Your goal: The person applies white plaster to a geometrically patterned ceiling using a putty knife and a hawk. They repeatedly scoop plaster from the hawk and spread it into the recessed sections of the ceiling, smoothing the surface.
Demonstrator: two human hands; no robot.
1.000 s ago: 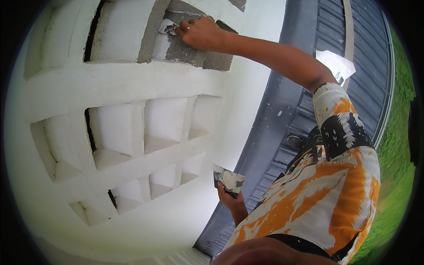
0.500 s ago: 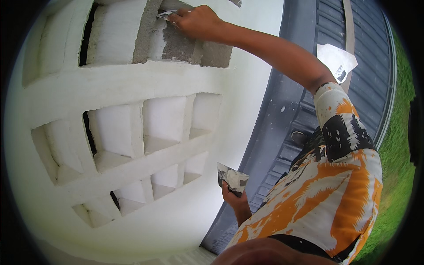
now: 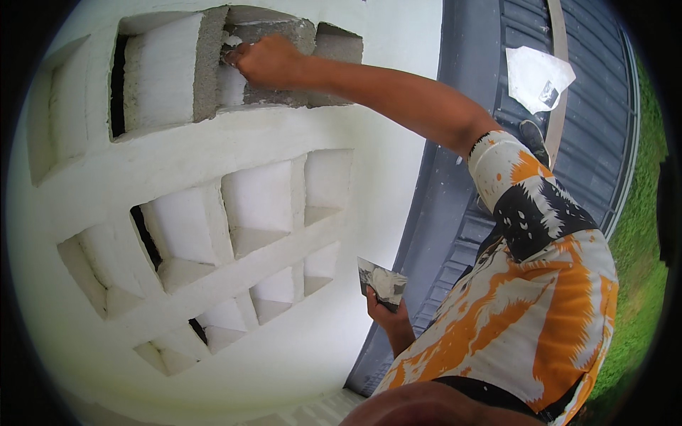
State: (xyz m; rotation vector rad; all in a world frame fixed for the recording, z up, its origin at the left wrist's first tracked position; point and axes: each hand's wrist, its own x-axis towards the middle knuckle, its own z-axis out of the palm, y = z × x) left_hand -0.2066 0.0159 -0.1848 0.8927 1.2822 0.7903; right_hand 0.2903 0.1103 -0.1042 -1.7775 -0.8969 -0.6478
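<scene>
My right hand (image 3: pixel 268 62) is closed on a small putty knife (image 3: pixel 229 51), whose blade carries white putty and is mostly hidden by my fingers. It works inside a rough grey recess (image 3: pixel 283 30) in the upper row of the wall, beside a bare grey divider (image 3: pixel 209 67). A smooth white strip (image 3: pixel 231 86) covers part of the recess below the hand. Low in the view, my left hand (image 3: pixel 387 316) grips a flat dark plate (image 3: pixel 364 273) loaded with a lump of off-white putty (image 3: pixel 388 282).
The white wall (image 3: pixel 298 341) has rows of recesses (image 3: pixel 259 195), some with dark slots. Beneath me lies grey ribbed metal roofing (image 3: pixel 593 142), with a board (image 3: pixel 558 85) and a white sheet (image 3: pixel 533 74) on it. My shoe (image 3: pixel 533 136) rests near the sheet. Grass (image 3: pixel 639 177) lies beyond the edge.
The view has shifted, showing more of the upper recesses and a shoe. My right hand has moved left and down, closer to the grey divider. My left hand still holds the plate of putty.
</scene>
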